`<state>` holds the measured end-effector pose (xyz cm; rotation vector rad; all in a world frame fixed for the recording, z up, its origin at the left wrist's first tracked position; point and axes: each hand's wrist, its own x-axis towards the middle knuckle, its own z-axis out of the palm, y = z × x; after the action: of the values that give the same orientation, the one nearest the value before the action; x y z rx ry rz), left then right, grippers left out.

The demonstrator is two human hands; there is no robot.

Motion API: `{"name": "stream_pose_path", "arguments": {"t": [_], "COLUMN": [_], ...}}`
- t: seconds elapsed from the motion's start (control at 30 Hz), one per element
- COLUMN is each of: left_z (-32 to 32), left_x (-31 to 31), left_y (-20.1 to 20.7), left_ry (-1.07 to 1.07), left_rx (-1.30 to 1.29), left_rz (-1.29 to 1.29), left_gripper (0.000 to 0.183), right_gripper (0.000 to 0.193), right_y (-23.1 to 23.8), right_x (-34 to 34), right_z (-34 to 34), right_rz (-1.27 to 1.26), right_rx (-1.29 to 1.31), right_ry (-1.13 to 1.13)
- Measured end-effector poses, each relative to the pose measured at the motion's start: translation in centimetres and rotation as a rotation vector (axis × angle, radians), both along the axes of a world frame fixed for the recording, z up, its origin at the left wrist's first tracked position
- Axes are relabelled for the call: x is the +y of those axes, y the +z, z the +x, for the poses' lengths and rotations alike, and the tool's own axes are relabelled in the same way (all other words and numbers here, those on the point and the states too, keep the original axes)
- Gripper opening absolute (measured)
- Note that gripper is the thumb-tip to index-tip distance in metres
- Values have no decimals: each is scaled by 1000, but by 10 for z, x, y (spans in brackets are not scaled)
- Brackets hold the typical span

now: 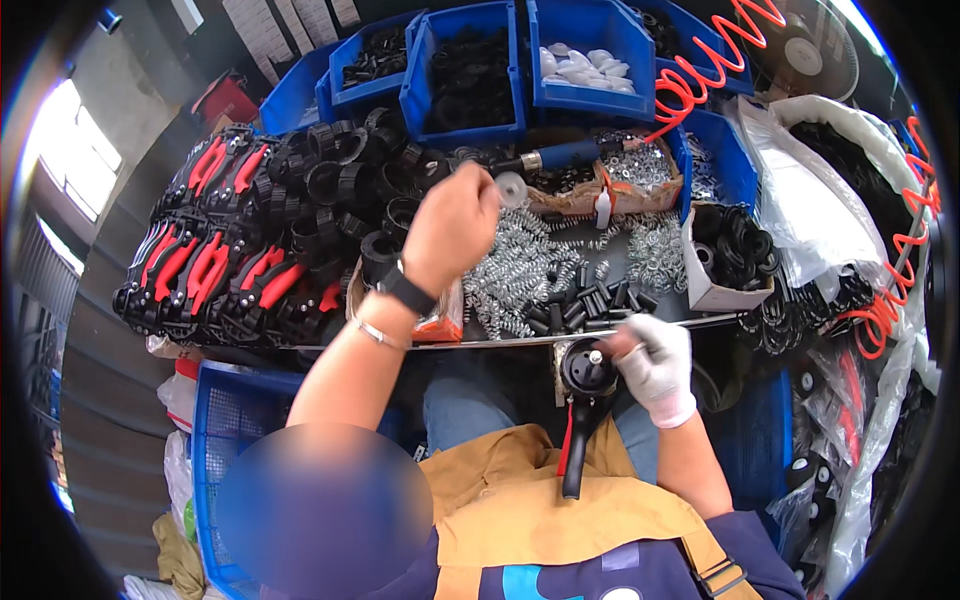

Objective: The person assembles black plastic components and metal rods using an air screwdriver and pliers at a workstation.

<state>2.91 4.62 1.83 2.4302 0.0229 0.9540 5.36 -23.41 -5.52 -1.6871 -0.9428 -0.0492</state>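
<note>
My left hand [452, 228], bare with a black wristband, reaches over the bench. Its fingers are pinched at a round translucent white disc [511, 190], beside the tip of a blue power screwdriver [570, 154]. In front of me, at the bench edge, sits a round black tool head [588, 368] with a pale post at its centre. A black handle [574, 455] and a red lever [565, 440] hang down from it. My right hand [655, 368], in a white glove with bare fingertips, is curled close to the post. Its fingertips are blurred, and what they hold is hidden.
Piled on the bench are springs [510, 265], black cylinders [590, 302] and black rings [340, 165]. Black-and-red hand tools [200, 255] are stacked at left. Blue bins [520, 100] line the back. A red coiled hose [680, 90] hangs above; a blue crate [205, 420] stands below left.
</note>
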Motion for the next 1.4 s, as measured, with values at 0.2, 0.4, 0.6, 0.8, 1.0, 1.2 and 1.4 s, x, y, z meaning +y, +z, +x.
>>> {"name": "stream_pose_path", "arguments": {"t": [0.2,0.4,0.6,0.8,1.0,1.2,1.4], "left_z": [-52,-74,-69,-61,-61,-55,-56], "left_x": [-54,-74,-96,-92,-121,-136,-128], "left_y": [-24,-47,-43,-54,-30,-49,-50], "left_ry": [-195,-274,-401,-299,-226,-414,-585], "left_rx": [367,476,585,809,-31,131,186], "left_rz": [-515,-685,-738,-588,343,-43,-255], "left_gripper": [16,17,21,27,39,47,55], "right_gripper": [25,31,39,34,29,28,24], "right_y": [1,2,13,72,31,27,6], "right_x": [1,0,3,58,90,113,95], "right_z": [-3,-4,2,98,243,248,286], "right_rz": [126,85,-89,-138,-1216,-1192,-1091], "right_rx": [219,197,182,-216,-387,-409,-540], "right_ry": [-33,14,21,-255,-512,-485,-433]}}
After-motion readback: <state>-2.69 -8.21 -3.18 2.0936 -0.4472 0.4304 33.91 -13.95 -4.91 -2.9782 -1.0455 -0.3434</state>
